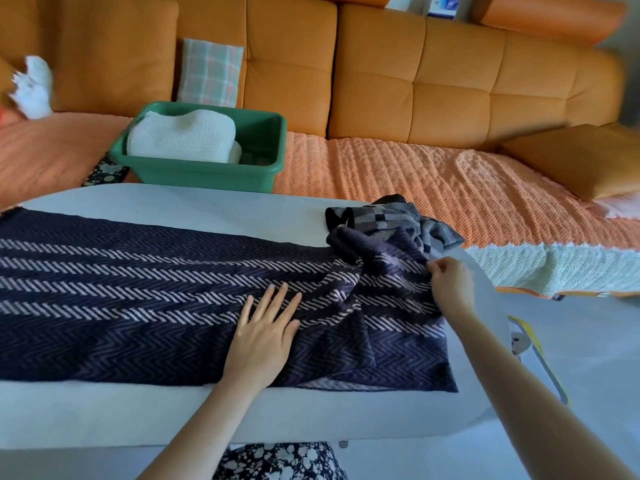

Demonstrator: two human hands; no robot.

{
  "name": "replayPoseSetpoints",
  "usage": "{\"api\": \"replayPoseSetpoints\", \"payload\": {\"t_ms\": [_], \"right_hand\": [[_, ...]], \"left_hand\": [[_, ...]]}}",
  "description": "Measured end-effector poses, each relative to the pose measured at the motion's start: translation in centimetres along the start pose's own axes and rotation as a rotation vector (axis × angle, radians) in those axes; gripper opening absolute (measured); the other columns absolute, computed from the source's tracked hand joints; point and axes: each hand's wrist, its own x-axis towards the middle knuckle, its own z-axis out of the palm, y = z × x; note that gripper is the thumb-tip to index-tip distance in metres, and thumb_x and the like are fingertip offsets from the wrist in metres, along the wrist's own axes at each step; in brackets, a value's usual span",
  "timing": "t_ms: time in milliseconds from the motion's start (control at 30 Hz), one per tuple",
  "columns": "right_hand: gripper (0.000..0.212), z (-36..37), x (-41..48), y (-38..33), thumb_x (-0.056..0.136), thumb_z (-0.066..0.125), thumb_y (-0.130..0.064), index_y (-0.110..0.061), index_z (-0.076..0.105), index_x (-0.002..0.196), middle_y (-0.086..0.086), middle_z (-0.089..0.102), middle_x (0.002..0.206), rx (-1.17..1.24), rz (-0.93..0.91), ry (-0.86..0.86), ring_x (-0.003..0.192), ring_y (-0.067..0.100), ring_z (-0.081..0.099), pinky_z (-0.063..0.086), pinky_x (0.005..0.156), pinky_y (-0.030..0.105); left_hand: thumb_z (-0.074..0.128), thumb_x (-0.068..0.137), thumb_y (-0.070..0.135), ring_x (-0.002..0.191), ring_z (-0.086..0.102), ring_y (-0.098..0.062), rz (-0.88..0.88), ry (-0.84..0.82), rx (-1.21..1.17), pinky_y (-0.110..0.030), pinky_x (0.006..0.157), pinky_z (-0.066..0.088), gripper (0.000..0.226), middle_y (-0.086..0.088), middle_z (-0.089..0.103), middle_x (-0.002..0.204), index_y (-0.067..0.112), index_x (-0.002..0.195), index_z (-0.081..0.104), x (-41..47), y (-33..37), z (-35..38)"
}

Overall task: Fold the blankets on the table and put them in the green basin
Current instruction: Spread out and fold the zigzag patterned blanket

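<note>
A dark navy blanket (138,289) with pale zigzag stripes lies spread along the white table (173,420), bunched and wrinkled at its right end. My left hand (263,334) rests flat on it with straight fingers. My right hand (450,278) pinches the blanket's rumpled right edge. A crumpled grey checked blanket (391,220) lies at the table's far right corner, partly under the navy one. The green basin (207,174) sits on the sofa seat beyond the table, with a folded white blanket (180,136) inside it.
An orange sofa (415,81) with an orange knitted cover (415,188) runs behind the table. A plaid cushion (207,71) leans behind the basin and an orange cushion (581,157) lies at right. A white stuffed toy (33,86) sits at far left.
</note>
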Motion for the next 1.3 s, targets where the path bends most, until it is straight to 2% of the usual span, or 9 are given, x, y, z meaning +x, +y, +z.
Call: {"api": "replayPoseSetpoints", "payload": {"t_ms": [133, 267, 433, 567, 667, 800, 1000, 1167, 1300], "right_hand": [[0.029, -0.4, -1.0, -0.7, 0.099, 0.044, -0.031, -0.009, 0.061, 0.104, 0.007, 0.056, 0.104, -0.057, -0.159, 0.106, 0.084, 0.025, 0.055, 0.040, 0.063, 0.032], [0.038, 0.3, -4.1, -2.3, 0.090, 0.051, -0.050, -0.016, 0.063, 0.104, -0.001, 0.055, 0.103, -0.047, -0.352, 0.016, 0.099, 0.018, 0.053, 0.048, 0.078, 0.036], [0.051, 2.6, -4.5, -3.4, 0.086, 0.058, -0.051, -0.017, 0.054, 0.125, 0.004, 0.051, 0.120, -0.196, -0.389, 0.002, 0.117, 0.024, 0.039, 0.035, 0.099, 0.036], [0.048, 3.1, -2.9, -5.0, 0.091, 0.053, -0.046, -0.019, 0.050, 0.131, 0.004, 0.049, 0.127, -0.168, -0.421, -0.044, 0.123, 0.025, 0.032, 0.028, 0.104, 0.037], [0.051, 3.9, -2.8, -6.9, 0.089, 0.051, -0.052, -0.021, 0.051, 0.130, 0.001, 0.050, 0.129, -0.166, -0.529, -0.081, 0.124, 0.024, 0.031, 0.026, 0.105, 0.037], [0.065, 6.7, -2.9, -9.1, 0.086, 0.054, -0.056, -0.018, 0.042, 0.138, 0.002, 0.044, 0.137, -0.412, -0.695, -0.186, 0.126, 0.026, 0.032, 0.026, 0.104, 0.036], [0.028, 5.9, -1.0, -6.7, 0.089, 0.061, -0.034, -0.008, 0.062, 0.101, 0.008, 0.062, 0.096, -0.303, -0.562, 0.014, 0.097, 0.028, 0.054, 0.043, 0.076, 0.035], [0.038, 2.7, 0.6, -6.8, 0.083, 0.067, -0.044, -0.008, 0.063, 0.093, 0.005, 0.065, 0.083, 0.227, -0.307, -0.151, 0.077, 0.020, 0.062, 0.051, 0.067, 0.038], [0.042, 1.3, 3.2, -6.0, 0.079, 0.072, -0.042, -0.004, 0.063, 0.097, 0.003, 0.066, 0.087, 0.437, -0.107, -0.186, 0.084, 0.023, 0.064, 0.054, 0.072, 0.037]], "left_hand": [[0.013, 0.099, 0.046, 0.140, 0.027, -0.021, -0.011, -0.019, 0.001, -0.041, 0.110, 0.012, 0.053, -0.001, 0.032, 0.150, 0.026, 0.143, 0.032, 0.0, 0.0, -0.1], [0.009, 0.099, 0.047, 0.139, 0.029, -0.021, -0.020, -0.056, -0.008, -0.041, 0.109, 0.011, 0.055, -0.002, 0.033, 0.149, 0.025, 0.143, 0.032, 0.1, 0.0, -0.4], [-0.007, 0.092, 0.057, 0.141, 0.023, -0.018, 0.003, -0.051, -0.129, -0.035, 0.115, 0.006, 0.072, 0.001, 0.027, 0.152, 0.025, 0.144, 0.030, 0.0, 0.2, -0.9], [0.009, 0.089, 0.053, 0.136, 0.032, -0.017, -0.048, 0.082, -0.264, -0.034, 0.112, 0.020, 0.069, 0.001, 0.041, 0.144, 0.019, 0.141, 0.038, 1.9, 0.2, -3.2], [-0.011, 0.082, 0.060, 0.145, 0.005, -0.020, -0.068, -0.093, -0.093, -0.047, 0.115, 0.003, 0.082, 0.000, 0.012, 0.156, 0.021, 0.149, 0.015, 2.2, -0.5, -2.6], [0.002, 0.095, 0.056, 0.133, 0.040, -0.028, -0.099, -0.174, 0.000, -0.058, 0.103, 0.033, 0.072, -0.007, 0.044, 0.143, 0.017, 0.136, 0.047, 1.2, -0.5, -1.5], [0.021, 0.092, 0.049, 0.118, 0.053, -0.023, -0.080, 0.045, -0.146, -0.041, 0.097, 0.043, 0.061, -0.005, 0.057, 0.127, 0.014, 0.131, 0.051, 2.5, -1.1, -2.7], [0.000, 0.090, 0.062, 0.145, -0.006, -0.020, -0.110, -0.153, -0.102, -0.049, 0.115, -0.003, 0.069, -0.001, -0.004, 0.158, 0.027, 0.149, -0.002, 5.1, 0.2, -2.0], [-0.026, 0.071, 0.063, 0.143, -0.014, -0.023, -0.091, -0.157, 0.058, -0.054, 0.114, -0.005, 0.081, 0.000, -0.014, 0.156, 0.030, 0.144, -0.015, 4.5, 1.0, -0.2]]}}
